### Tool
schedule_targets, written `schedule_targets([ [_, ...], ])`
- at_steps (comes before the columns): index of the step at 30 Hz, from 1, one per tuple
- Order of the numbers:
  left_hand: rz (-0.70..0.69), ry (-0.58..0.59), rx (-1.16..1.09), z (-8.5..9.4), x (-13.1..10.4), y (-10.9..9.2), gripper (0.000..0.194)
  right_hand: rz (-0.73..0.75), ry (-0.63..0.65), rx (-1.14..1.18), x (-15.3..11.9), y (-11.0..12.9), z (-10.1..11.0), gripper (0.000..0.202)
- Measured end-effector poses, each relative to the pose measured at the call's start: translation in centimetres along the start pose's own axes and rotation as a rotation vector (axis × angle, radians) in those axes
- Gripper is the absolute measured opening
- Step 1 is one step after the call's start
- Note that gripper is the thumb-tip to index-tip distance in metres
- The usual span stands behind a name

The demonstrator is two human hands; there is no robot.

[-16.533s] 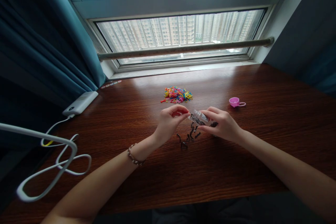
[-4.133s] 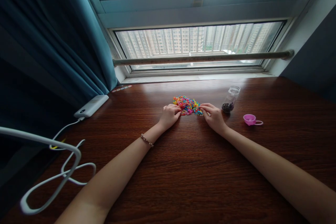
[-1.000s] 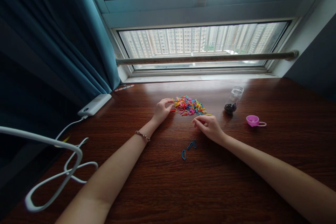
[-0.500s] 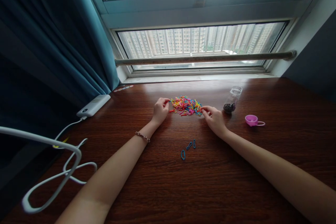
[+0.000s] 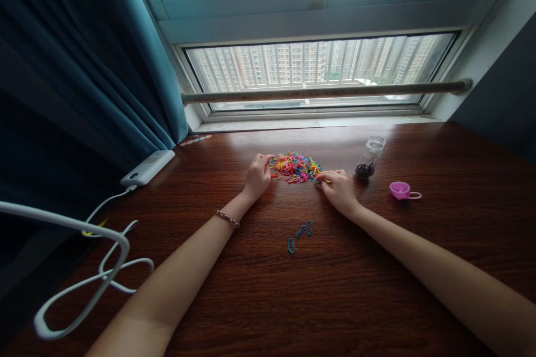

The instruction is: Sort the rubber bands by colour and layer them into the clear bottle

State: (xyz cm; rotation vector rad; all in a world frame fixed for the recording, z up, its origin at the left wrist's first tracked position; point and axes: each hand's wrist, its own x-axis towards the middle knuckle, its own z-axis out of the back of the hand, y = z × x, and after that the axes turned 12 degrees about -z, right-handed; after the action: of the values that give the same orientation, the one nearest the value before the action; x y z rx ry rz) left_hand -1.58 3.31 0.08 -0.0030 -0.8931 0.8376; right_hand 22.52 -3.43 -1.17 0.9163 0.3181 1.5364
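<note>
A heap of small, brightly coloured rubber bands [image 5: 296,167] lies on the brown table. My left hand [image 5: 257,174] touches the heap's left edge, thumb and fingers drawn together; whatever is between the tips is too small to make out. At the right edge, my right hand [image 5: 338,188] has its fingertips closed among the bands, with a bit of yellow under them. Nearer to me lie three separate blue rubber bands: an open loop [image 5: 291,245], a slanted one [image 5: 301,231] and a narrow upright one [image 5: 309,228].
Right of the heap stands a clear jar [image 5: 371,157] with dark small pieces inside. A pink cup with a loop handle [image 5: 401,190] sits beyond it. On the left are a white power bank [image 5: 148,168] and a looped white cable [image 5: 119,245]. A window rail [image 5: 326,92] runs behind.
My right fingers have shifted slightly left and down at the heap's edge. My left fingertips have moved a little over the heap. The blue bands stay where they were.
</note>
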Motion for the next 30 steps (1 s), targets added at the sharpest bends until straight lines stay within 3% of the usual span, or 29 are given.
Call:
schedule_targets([
  [4, -0.088, 0.051, -0.19, 0.2, -0.3, -2.6, 0.022, 0.028, 0.019, -0.022, 0.0, -0.3, -0.3, 0.026],
  [10, -0.348, 0.388, -0.467, 0.7, -1.5, -8.6, 0.016, 0.018, -0.051, 0.023, 0.1, 0.1, 0.1, 0.028],
  [13, -0.43, 0.514, -0.508, 0.7, -2.0, -9.9, 0.018, -0.006, -0.076, 0.047, 0.1, 0.4, 0.3, 0.022],
  [15, -0.426, 0.477, -0.442, 0.5, -2.0, -9.6, 0.019, -0.031, -0.072, 0.083, 0.0, 0.6, 0.4, 0.016],
  [19, -0.317, 0.279, -0.144, 0.1, -1.1, -7.1, 0.023, -0.049, -0.058, 0.178, -0.2, 1.1, 0.6, 0.012],
  [22, -0.302, 0.277, -0.004, -0.3, -0.5, -4.8, 0.024, 0.007, -0.001, 0.264, -0.6, 2.2, 1.0, 0.014],
  [28, -0.296, 0.418, 0.031, -1.4, -0.6, -2.8, 0.038, 0.359, 0.539, 0.321, -2.1, 4.6, 1.9, 0.013],
  [30, -0.268, 0.432, 0.047, -1.6, -0.7, -2.8, 0.039, 0.396, 0.618, 0.303, -2.4, 4.7, 1.9, 0.018],
])
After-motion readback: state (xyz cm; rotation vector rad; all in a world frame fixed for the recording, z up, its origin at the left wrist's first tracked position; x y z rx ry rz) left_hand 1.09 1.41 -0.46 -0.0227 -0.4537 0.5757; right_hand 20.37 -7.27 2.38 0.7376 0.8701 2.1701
